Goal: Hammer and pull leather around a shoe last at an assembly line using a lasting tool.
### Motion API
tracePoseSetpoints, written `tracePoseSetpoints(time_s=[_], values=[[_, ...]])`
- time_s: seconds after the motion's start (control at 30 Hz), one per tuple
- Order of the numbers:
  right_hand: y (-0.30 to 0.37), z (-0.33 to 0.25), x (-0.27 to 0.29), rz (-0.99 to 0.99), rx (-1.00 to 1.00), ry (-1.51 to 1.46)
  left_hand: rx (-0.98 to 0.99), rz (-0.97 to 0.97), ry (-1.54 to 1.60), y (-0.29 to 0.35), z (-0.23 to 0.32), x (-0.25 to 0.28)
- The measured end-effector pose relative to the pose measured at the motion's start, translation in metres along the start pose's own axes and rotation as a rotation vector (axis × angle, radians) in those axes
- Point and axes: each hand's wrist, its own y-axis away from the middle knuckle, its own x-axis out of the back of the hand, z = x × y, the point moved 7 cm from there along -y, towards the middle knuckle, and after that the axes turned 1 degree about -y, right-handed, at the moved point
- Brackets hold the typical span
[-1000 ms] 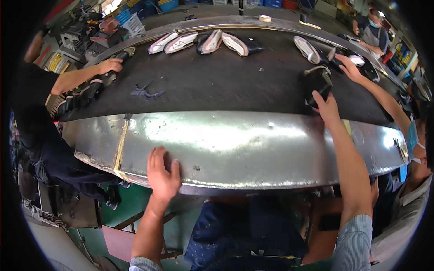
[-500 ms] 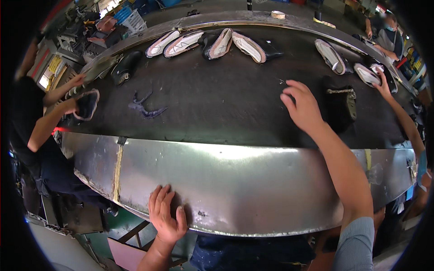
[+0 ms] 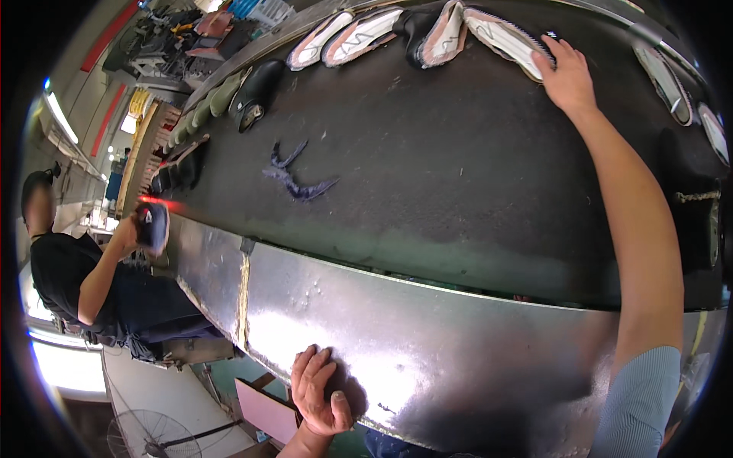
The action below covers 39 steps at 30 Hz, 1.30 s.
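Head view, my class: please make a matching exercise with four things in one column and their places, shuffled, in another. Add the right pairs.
Things
1. Left hand
2. Right hand
3. Twisted dark scrap
4. Fan

Places
A. Lying loose on the dark work surface
B. At the far row, by a pale-bottomed shoe
C. In the picture's bottom-left corner area
D. At the near edge of the shiny metal ledge

Right pairs: 1-D, 2-B, 3-A, 4-C

The metal ledge (image 3: pixel 458 328) is glossy and scuffed; beyond it, the surface (image 3: pixel 427 168) looks matt, the crumpled scrap (image 3: pixel 294 185) cloth-like, one shoe's underside (image 3: pixel 496 37) smooth.
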Motion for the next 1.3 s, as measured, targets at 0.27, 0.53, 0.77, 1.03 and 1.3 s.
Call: tracePoseSetpoints(time_s=[0.27, 0.53, 0.77, 1.03, 1.3], values=[[0.095, -0.015, 0.111, -0.071, -0.023, -0.490, -0.114, 0.084, 0.024, 0.003, 0.003, 0.009], [0.241, -0.117, 0.319, -0.318, -0.061, -0.642, -0.023, -0.002, 0.535, 0.020, -0.019, 0.008], [0.462, -0.193, 0.445, -0.550, 0.211, -0.665, -0.018, -0.774, 1.307, 0.190, 0.072, 0.048], [0.648, -0.169, 0.422, -0.668, 0.220, -0.271, -0.292, -0.910, 0.605, 0.343, 0.077, -0.062], [0.753, -0.139, 0.469, -1.056, 0.021, -0.062, -0.379, -1.162, -0.009, 0.287, 0.178, -0.131]])
